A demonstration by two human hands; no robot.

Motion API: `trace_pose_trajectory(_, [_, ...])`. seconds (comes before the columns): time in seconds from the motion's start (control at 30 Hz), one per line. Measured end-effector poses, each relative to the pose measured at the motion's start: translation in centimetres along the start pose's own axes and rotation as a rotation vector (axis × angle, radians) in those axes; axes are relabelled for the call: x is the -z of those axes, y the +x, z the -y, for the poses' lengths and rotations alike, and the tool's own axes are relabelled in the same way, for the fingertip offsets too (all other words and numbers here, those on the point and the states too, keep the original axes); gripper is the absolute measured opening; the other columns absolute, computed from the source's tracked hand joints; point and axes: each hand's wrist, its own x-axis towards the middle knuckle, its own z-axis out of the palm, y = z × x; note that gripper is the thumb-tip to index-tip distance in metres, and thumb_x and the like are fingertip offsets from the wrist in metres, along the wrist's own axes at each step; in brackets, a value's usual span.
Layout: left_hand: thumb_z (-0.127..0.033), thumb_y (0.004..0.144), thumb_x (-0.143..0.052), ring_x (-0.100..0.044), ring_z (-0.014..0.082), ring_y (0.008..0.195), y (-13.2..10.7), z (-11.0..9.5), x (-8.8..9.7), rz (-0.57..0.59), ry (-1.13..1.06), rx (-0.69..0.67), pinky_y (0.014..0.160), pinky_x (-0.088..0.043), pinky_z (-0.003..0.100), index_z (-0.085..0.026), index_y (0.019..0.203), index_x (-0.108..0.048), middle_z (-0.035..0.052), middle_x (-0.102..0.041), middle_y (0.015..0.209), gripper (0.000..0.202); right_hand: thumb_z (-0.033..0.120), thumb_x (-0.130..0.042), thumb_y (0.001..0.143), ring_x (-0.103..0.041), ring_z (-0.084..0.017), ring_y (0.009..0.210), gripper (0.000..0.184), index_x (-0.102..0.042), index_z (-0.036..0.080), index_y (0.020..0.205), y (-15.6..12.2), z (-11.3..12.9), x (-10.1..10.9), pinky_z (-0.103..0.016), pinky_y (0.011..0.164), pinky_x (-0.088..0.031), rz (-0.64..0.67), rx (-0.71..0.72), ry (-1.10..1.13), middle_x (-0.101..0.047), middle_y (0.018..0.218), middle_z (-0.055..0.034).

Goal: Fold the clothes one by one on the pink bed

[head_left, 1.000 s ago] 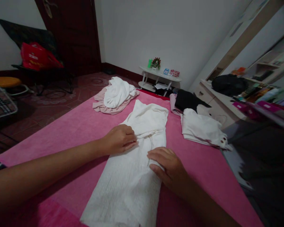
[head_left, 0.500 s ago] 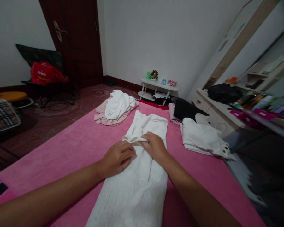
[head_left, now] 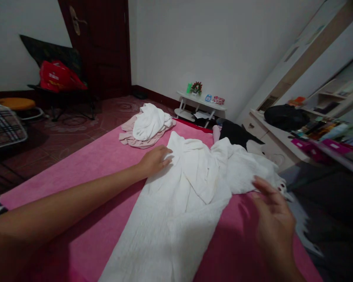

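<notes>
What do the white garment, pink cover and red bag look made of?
White garment: woven fabric, probably cotton, matte, with fine crinkles. Pink cover: perhaps plush fleece, matte, faintly mottled nap. Red bag: plastic or nonwoven, smooth-looking with creases; can't settle which.

White crinkled garment (head_left: pixel 167 219), stretched lengthwise from near to far on a pink cover (head_left: pixel 97 172), unevenly creased, pointed flap folded over its far half, near end cut off, far part spread rightward, perhaps a sleeve.
</notes>
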Motion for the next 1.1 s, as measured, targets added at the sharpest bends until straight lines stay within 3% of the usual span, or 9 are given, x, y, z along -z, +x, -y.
trace_pose_trajectory(0.07, [-0.038,0.087,-0.054,-0.061,0.0198,0.1,2.4,0.0,-0.3,0.052,0.059,0.111,0.083,-0.048,0.029,-0.02,0.119,-0.062,0.0069,-0.065,0.112,0.037,0.029,-0.055,0.085,-0.057,-0.017,0.11,0.015,-0.064,0.025,0.096,-3.0,2.6,-2.0,-0.027,0.086,-0.048,0.335,0.148,-0.02,-0.061,0.116,-0.0023])
trace_pose_trajectory(0.13, [-0.042,0.088,-0.051,-0.063,0.0201,0.095,4.6,-0.2,-0.6,0.089,0.099,0.192,0.078,-0.048,0.028,-0.021,0.114,-0.066,0.0057,-0.069,0.104,0.036,0.025,-0.049,0.089,-0.061,-0.015,0.101,0.016,-0.064,0.024,0.096,-6.0,4.8,-4.3,-0.026,0.083,-0.049,0.66,0.329,-0.001,-0.063,0.109,-0.0027])
trace_pose_trajectory(0.2, [-0.049,0.086,-0.052,-0.064,0.0222,0.094,6.4,-0.5,-1.0,0.117,0.132,0.251,0.075,-0.048,0.029,-0.022,0.105,-0.07,0.0055,-0.071,0.097,0.037,0.026,-0.049,0.089,-0.062,-0.017,0.099,0.022,-0.059,0.023,0.108,-8.7,6.3,-6.6,-0.027,0.083,-0.051,0.863,0.511,0.003,-0.063,0.11,-0.005])
trace_pose_trajectory(0.3, [-0.063,0.076,-0.059,-0.065,0.028,0.095,8.1,-0.8,-1.6,0.15,0.187,0.33,0.076,-0.048,0.034,-0.02,0.095,-0.073,0.0105,-0.071,0.096,0.049,0.048,-0.069,0.075,-0.064,-0.022,0.085,0.045,-0.057,0.019,0.108,-11.9,7.2,-9.6,-0.03,0.069,-0.055,1.047,0.636,-0.216,-0.065,0.101,-0.0071])
trace_pose_trajectory(0.37, [-0.066,0.068,-0.065,-0.064,0.0311,0.096,8.6,-0.9,-2.0,0.17,0.222,0.367,0.078,-0.048,0.036,-0.018,0.093,-0.073,0.0142,-0.071,0.098,0.055,0.057,-0.079,0.059,-0.064,-0.024,0.075,0.059,-0.059,0.017,0.098,-13.5,7.2,-11.1,-0.031,0.057,-0.053,1.106,0.671,-0.424,-0.064,0.09,-0.0067])
trace_pose_trajectory(0.43, [-0.058,0.066,-0.071,-0.063,0.0321,0.099,8.9,-1.0,-2.5,0.185,0.247,0.384,0.08,-0.048,0.037,-0.016,0.095,-0.072,0.0158,-0.07,0.101,0.051,0.055,-0.083,0.055,-0.064,-0.024,0.07,0.057,-0.059,0.017,0.09,-14.5,7.1,-12.2,-0.03,0.05,-0.05,1.146,0.725,-0.559,-0.064,0.084,-0.006])
trace_pose_trajectory(0.57, [-0.04,0.073,-0.071,-0.064,0.0293,0.098,8.9,-0.6,-3.2,0.193,0.249,0.409,0.079,-0.048,0.034,-0.016,0.096,-0.071,0.0151,-0.069,0.103,0.034,0.042,-0.077,0.069,-0.064,-0.021,0.063,0.033,-0.058,0.019,0.083,-15.2,7.0,-13.1,-0.028,0.046,-0.046,1.251,0.731,-0.557,-0.064,0.079,-0.0029])
trace_pose_trajectory(0.7, [-0.04,0.077,-0.068,-0.065,0.0246,0.094,8.6,0.3,-3.2,0.189,0.21,0.39,0.075,-0.049,0.03,-0.018,0.093,-0.072,0.0104,-0.071,0.101,0.027,0.04,-0.071,0.073,-0.065,-0.019,0.067,0.025,-0.058,0.021,0.083,-14.7,7.5,-13.1,-0.028,0.054,-0.047,1.296,0.604,-0.48,-0.066,0.082,0.0])
trace_pose_trajectory(1.1, [-0.04,0.079,-0.062,-0.064,0.0246,0.094,9.6,4.3,2.0,0.082,0.317,0.359,0.075,-0.047,0.029,-0.021,0.093,-0.07,0.0068,-0.069,0.099,0.025,0.034,-0.059,0.081,-0.063,-0.017,0.075,0.015,-0.058,0.02,0.087,-13.2,10.8,-14.0,-0.025,0.06,-0.047,1.338,0.663,-0.246,-0.066,0.088,-0.0001])
